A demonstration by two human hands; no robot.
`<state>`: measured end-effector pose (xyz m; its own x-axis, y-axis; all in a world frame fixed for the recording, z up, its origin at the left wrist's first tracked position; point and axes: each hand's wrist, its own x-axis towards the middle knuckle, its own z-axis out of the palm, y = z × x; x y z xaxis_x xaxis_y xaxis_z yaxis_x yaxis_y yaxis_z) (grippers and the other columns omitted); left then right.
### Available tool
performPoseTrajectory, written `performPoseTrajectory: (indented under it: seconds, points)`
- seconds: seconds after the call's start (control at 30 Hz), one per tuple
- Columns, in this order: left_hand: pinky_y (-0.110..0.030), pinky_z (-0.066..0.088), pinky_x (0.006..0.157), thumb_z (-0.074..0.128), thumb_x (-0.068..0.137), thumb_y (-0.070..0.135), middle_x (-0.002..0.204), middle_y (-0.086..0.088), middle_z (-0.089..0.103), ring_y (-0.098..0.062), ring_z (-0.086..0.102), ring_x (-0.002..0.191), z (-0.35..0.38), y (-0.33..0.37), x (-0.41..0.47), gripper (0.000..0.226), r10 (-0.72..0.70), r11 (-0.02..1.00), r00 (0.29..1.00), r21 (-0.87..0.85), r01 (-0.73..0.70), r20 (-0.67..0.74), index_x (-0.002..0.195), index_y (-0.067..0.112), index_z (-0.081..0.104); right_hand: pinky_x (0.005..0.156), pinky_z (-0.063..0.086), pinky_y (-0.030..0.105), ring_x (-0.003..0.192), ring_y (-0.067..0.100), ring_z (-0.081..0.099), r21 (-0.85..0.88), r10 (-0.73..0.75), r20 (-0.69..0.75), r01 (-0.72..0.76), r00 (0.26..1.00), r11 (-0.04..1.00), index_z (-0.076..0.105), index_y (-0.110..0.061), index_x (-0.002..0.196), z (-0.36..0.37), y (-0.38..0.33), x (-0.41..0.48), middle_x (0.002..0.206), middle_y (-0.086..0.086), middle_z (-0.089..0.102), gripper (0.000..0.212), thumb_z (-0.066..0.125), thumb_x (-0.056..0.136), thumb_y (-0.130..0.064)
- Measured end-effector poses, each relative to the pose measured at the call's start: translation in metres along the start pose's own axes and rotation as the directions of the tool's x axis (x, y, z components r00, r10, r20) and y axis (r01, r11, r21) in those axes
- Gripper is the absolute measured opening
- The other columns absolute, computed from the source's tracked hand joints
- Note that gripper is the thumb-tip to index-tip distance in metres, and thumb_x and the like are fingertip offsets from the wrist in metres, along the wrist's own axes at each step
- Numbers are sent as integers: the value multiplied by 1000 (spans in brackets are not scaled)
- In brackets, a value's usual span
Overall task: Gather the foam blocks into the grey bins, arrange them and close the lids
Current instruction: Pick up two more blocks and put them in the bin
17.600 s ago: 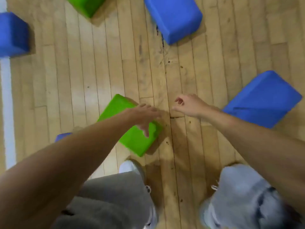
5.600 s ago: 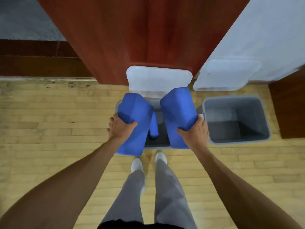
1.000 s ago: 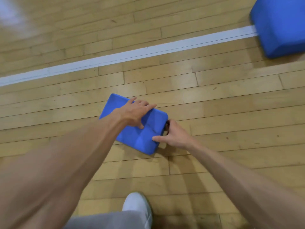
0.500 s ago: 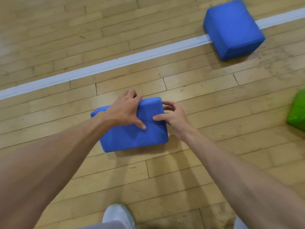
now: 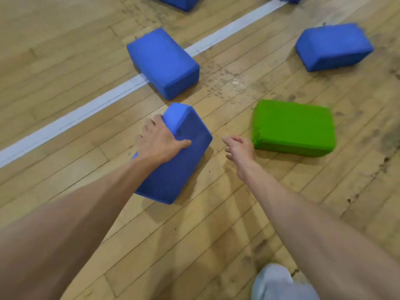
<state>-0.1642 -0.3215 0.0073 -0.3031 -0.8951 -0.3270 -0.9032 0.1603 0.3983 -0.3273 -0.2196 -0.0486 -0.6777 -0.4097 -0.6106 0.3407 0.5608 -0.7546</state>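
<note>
My left hand [image 5: 159, 142] grips a blue foam block [image 5: 180, 161], tilted with one end raised above the wooden floor. My right hand [image 5: 239, 149] hovers free with relaxed fingers, just left of a green foam block [image 5: 293, 127] lying flat on the floor. A second blue block [image 5: 162, 61] lies across the white floor line behind the held one. A third blue block [image 5: 333, 46] rests at the upper right. No grey bin is in view.
Parts of two more blue blocks [image 5: 179, 2] show at the top edge. A white painted line [image 5: 71, 118] runs diagonally across the wooden floor [image 5: 194, 245]. My shoe [image 5: 279, 284] is at the bottom right.
My right hand has let go of the blue block and moved right toward the green one. My left hand alone now holds the block, tipped up off the floor. The view shifted right.
</note>
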Motion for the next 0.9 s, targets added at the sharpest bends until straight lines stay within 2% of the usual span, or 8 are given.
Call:
performPoseTrajectory:
  seconds: [0.1, 0.23, 0.3, 0.4, 0.6, 0.73, 0.83, 0.9]
  points:
    - [-44, 33, 96, 68, 68, 52, 127, -9, 41, -31, 41, 119, 18, 45, 17, 86, 41, 993, 999, 108, -38, -26, 135, 12, 32, 68, 49, 34, 71, 19, 52, 242, 207, -152, -167, 966, 956, 59, -1, 110, -38, 5, 23, 79, 5, 53, 55, 73, 79, -44]
    - [-45, 34, 88, 66, 66, 48, 118, -10, 41, -31, 43, 109, 30, 61, 22, 77, 74, 972, 997, 228, -64, -36, 125, 10, 35, 94, 50, 45, 118, 28, 51, 549, 428, -112, -303, 897, 779, 37, -18, 139, -60, -2, 39, 137, 8, 42, 97, 72, 65, -68]
    - [-46, 33, 87, 66, 68, 46, 118, -10, 40, -31, 42, 109, 31, 56, 22, 77, 78, 971, 996, 231, -68, -33, 127, 10, 34, 99, 44, 48, 127, 31, 44, 596, 468, -132, -307, 874, 742, 30, -20, 146, -62, -12, 45, 145, 6, 37, 108, 71, 62, -72]
    - [-47, 32, 89, 67, 72, 44, 122, -12, 40, -32, 41, 113, 27, 52, 25, 79, 86, 974, 996, 213, -83, -5, 133, 10, 30, 102, 43, 51, 126, 33, 44, 604, 500, -168, -312, 850, 733, 32, -22, 145, -56, -21, 51, 143, 6, 40, 116, 76, 52, -74]
    - [-48, 31, 97, 68, 76, 48, 127, -13, 39, -32, 39, 120, 23, 49, 26, 82, 90, 982, 995, 163, -94, 30, 138, 12, 28, 102, 46, 47, 120, 30, 51, 612, 436, -175, -249, 883, 750, 35, -15, 141, -54, -17, 46, 136, 7, 48, 98, 87, 62, -40]
    - [-51, 42, 94, 67, 75, 59, 123, -15, 42, -36, 46, 111, 23, 44, 23, 85, 116, 986, 993, 115, -120, 34, 138, 18, 27, 103, 46, 40, 119, 29, 53, 438, 334, -254, -200, 907, 877, 33, -5, 140, -45, -6, 20, 136, 10, 51, 110, 91, 53, -39]
    - [-53, 46, 91, 60, 73, 70, 123, -15, 46, -38, 50, 108, 18, 33, 19, 90, 154, 980, 983, 108, -164, 99, 142, 27, 20, 105, 35, 32, 130, 29, 43, 292, 257, -358, -154, 898, 944, 20, 1, 141, -45, -1, 13, 145, 16, 38, 102, 84, 70, -34]
    - [-51, 46, 90, 65, 73, 63, 124, -14, 44, -36, 48, 111, 14, 28, 12, 95, 193, 972, 970, 104, -209, 150, 145, 30, 13, 106, 32, 33, 133, 30, 38, 269, 252, -396, -151, 883, 951, 21, 3, 141, -42, -6, 9, 148, 18, 33, 100, 83, 72, -35]
